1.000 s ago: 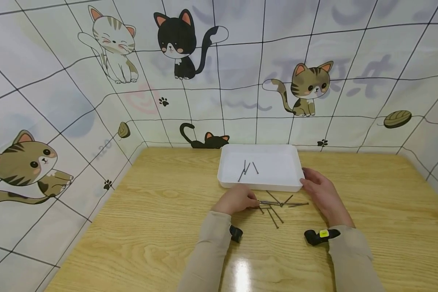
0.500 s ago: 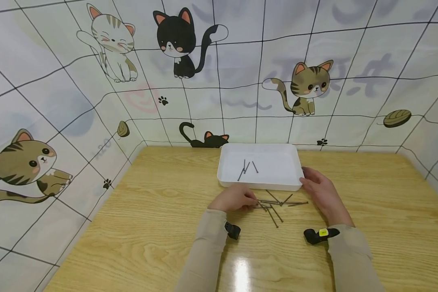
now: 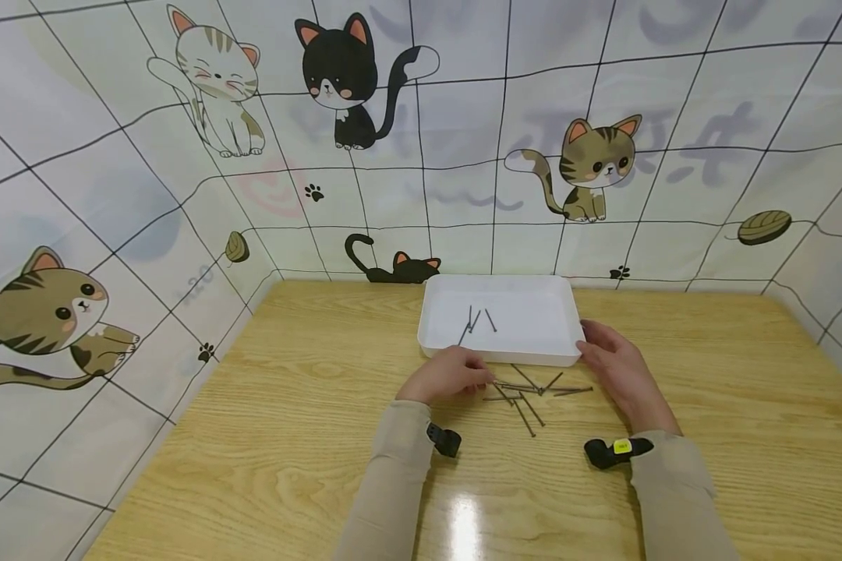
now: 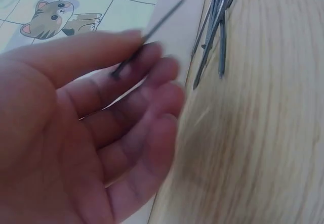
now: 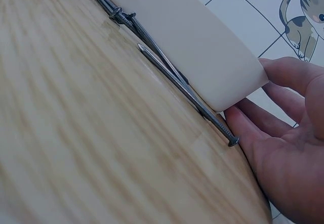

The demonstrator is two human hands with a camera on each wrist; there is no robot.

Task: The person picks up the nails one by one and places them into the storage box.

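Note:
My left hand (image 3: 449, 375) pinches a dark nail (image 4: 167, 19) between thumb and index finger. The nail slants with its head toward the palm, and the other fingers are loosely bent. This hand is just in front of the white tray (image 3: 536, 315), at the left end of a heap of loose nails (image 3: 531, 410). Several nails (image 3: 491, 320) lie in the tray's left half. My right hand (image 3: 623, 374) grips the tray's front right corner, thumb and fingers on either side of it. Close by its thumb, a nail (image 5: 223, 127) rests on the wood.
The wooden table (image 3: 309, 405) spreads out around the tray. Cloth walls (image 3: 463, 202) printed with cats and a grid rise behind and at both sides. The tray's back edge is close to the rear wall.
My left hand has shifted slightly left and up from the nail heap, toward the tray's front edge. The right hand and the tray have stayed in place.

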